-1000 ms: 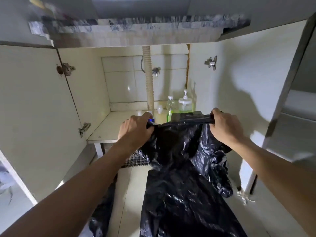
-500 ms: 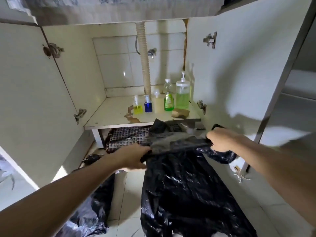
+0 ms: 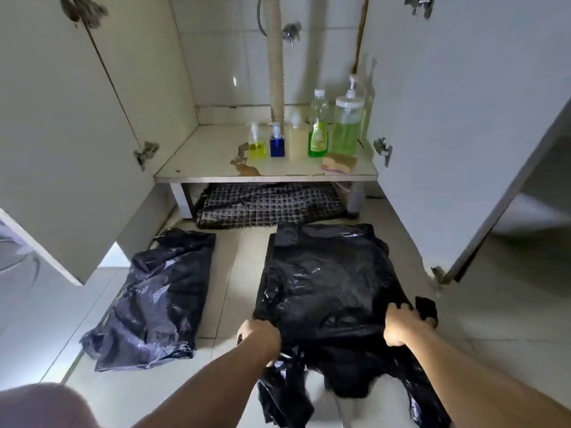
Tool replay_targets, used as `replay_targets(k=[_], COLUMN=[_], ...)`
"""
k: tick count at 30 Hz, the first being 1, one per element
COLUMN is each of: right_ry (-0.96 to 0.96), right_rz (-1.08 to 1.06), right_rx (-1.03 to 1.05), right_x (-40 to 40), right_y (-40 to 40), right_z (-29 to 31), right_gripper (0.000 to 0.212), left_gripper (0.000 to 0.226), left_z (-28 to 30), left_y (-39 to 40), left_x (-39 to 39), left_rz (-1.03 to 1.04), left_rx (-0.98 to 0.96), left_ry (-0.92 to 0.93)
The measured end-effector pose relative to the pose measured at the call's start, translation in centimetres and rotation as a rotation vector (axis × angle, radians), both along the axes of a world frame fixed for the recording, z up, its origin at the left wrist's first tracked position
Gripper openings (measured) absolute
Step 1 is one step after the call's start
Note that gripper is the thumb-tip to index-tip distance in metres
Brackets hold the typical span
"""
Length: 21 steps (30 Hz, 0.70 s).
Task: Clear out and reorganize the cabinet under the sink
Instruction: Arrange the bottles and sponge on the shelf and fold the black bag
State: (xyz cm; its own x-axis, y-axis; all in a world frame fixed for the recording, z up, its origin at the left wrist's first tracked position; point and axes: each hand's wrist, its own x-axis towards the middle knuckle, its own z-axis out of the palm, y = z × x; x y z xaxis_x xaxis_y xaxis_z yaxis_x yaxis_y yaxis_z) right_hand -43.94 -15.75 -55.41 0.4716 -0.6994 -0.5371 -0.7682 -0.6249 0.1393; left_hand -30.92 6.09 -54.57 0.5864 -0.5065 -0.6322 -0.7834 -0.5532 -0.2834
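Head view: both hands — left hand (image 3: 259, 335), right hand (image 3: 398, 324) — pinch the black bag (image 3: 327, 282), spread flat on floor beyond them. Folding step; next, lift the near edge forward evenly.

The left hand (image 3: 258, 335) and the right hand (image 3: 398, 324) bury their fingertips in the folds of the black bag (image 3: 327, 288), so the exact grip cannot be read. The bag's near end runs off the bottom edge. The checked cloth (image 3: 268, 205) lies partly hidden under the cabinet shelf (image 3: 200, 162). The corrugated drain hose (image 3: 276, 63) and both doors are cut off at the top. Labels on the green bottle (image 3: 318, 140) are too small to read.
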Motion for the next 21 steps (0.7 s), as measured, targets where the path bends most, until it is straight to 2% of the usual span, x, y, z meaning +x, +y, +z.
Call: replay_targets(k=[3,4,9,12,13,15,17,19,21], right_ry=[0.156,0.188,0.317,0.238,0.178,-0.002,-0.203,-0.331,-0.375], right_rz=[-0.020,-0.015,0.017,0.010,0.013,0.019,0.038,0.109,0.199], right_rx=[0.075,0.098,0.137,0.090,0.066,0.041,0.090,0.179,0.237], right_x=[-0.1,0.1,1.2,3.3,4.4,7.2,10.6,13.8,16.5], right_y=[-0.2,-0.3,0.4,1.1,1.5,2.7,4.8,7.7,11.1], right_z=[-1.3,-1.7,-0.9,1.5,2.6,4.4,6.0,7.2,7.5], right_gripper=[0.083,0.085,0.058,0.061,0.062,0.063,0.059,0.056,0.057], left_gripper=[0.035,0.036,0.043,0.053,0.060,0.058,0.047,0.040,0.039], left_z=[-2.4,-2.9,-2.5,0.5,1.8,5.5,9.8,13.6,15.3], left_y=[0.1,0.1,-0.1,-0.4,-0.6,-0.5,0.6,2.9,6.1], left_x=[-1.4,-1.7,-1.1,1.1,2.5,6.3,10.9,15.1,18.0], left_rz=[0.001,-0.009,0.097,0.348,0.390,0.371,0.355,0.343,0.306], left_rx=[0.036,0.059,0.097,0.108,0.039,-0.189,-0.421,-0.559,-0.612], left_ry=[0.033,0.042,0.160,0.438,0.491,0.447,0.303,0.139,-0.013])
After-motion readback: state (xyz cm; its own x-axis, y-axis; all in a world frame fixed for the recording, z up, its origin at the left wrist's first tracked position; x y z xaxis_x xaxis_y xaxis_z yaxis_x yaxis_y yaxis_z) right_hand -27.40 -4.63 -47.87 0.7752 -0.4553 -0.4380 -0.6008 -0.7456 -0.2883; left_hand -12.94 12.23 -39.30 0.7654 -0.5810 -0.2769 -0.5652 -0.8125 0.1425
